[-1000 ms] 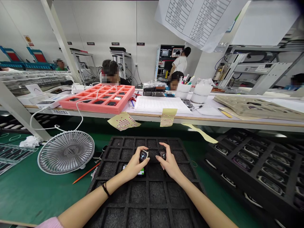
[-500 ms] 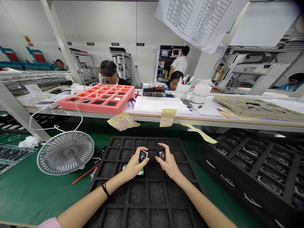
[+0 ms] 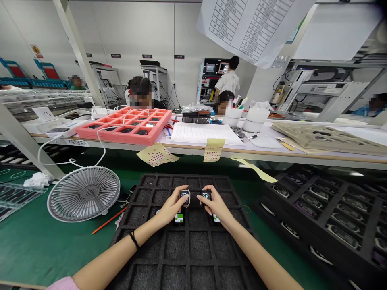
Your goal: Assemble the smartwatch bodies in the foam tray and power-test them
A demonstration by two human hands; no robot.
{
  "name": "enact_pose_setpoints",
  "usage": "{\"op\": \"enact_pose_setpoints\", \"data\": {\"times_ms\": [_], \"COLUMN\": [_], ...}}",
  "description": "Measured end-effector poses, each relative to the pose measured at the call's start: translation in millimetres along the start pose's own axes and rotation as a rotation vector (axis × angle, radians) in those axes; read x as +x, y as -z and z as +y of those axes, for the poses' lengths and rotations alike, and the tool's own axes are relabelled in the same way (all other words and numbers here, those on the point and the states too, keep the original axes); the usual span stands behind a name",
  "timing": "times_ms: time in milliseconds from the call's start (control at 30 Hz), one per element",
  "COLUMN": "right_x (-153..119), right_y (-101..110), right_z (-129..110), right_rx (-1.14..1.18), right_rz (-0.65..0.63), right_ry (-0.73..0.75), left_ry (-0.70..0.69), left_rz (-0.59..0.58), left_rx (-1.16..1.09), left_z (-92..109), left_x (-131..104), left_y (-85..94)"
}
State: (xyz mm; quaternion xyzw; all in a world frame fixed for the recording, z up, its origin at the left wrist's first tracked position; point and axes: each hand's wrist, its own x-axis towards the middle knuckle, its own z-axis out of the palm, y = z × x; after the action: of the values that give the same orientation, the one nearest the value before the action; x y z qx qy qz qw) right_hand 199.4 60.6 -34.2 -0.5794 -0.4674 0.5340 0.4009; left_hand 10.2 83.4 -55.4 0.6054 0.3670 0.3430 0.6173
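Note:
My left hand [image 3: 173, 207] grips a smartwatch [image 3: 185, 196] with a light metal rim, its thumb lying on the lit screen. My right hand [image 3: 215, 204] holds a darker smartwatch [image 3: 206, 195] between thumb and fingers, screen up. Both are above a black foam tray [image 3: 199, 243] divided into square pockets. In the tray, a watch with a green and white screen [image 3: 179, 218] lies beside my left hand. Another green-lit watch [image 3: 216, 218] is partly covered by my right hand. A further one is mostly hidden under my left hand.
A grey fan [image 3: 84, 194] and an orange stick [image 3: 109, 220] lie to the left on the green mat. On the right, stacked black foam trays [image 3: 320, 217] hold several watch cases. The shelf ahead carries a pink foam tray [image 3: 151, 139] and papers [image 3: 205, 133]. Co-workers sit beyond.
Both watches have tilted so their screens face me more. My left thumb has moved onto its watch's screen. Green-lit screens in the tray now show more beside both hands.

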Motion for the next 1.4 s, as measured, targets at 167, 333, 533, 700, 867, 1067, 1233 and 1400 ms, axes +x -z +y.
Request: {"op": "enact_pose_setpoints", "data": {"times_ms": [167, 333, 533, 700, 867, 1067, 1233, 1400], "right_x": [-2.1, -3.0, -3.7, -1.5, -2.2, -3.2, -3.3, -3.2], "right_y": [0.5, 1.8, 1.0, 0.3, -0.3, -0.3, -0.1, -0.2], "right_z": [-6.2, -4.3, -4.6, -2.7, -3.0, -3.7, -4.1, -4.4], "right_rx": [0.176, 0.262, 0.283, 0.285, 0.278, 0.264, 0.268, 0.274], "right_rz": [-0.076, -0.167, -0.192, -0.197, -0.203, -0.21, -0.197, -0.2], "right_ry": [-0.068, -0.016, 0.019, 0.028, 0.038, 0.05, 0.036, 0.039], "left_ry": [0.035, 0.037, 0.012, 0.002, -0.002, 0.013, 0.001, -0.001], "left_rz": [0.028, 0.03, 0.033, 0.024, -0.005, -0.028, -0.016, -0.019], "left_rx": [-0.053, -0.058, -0.016, -0.027, -0.077, -0.112, -0.084, -0.068], "left_z": [4.2, 5.8, 3.6, 3.1, 3.2, 3.5, 3.6, 5.6], "left_x": [2.3, 2.0, 1.9, 1.3, 1.4, 1.8, 2.2, 1.2], "left_y": [3.0, 3.8, 4.7, 5.5, 4.1, 3.4, 4.0, 4.2]}}
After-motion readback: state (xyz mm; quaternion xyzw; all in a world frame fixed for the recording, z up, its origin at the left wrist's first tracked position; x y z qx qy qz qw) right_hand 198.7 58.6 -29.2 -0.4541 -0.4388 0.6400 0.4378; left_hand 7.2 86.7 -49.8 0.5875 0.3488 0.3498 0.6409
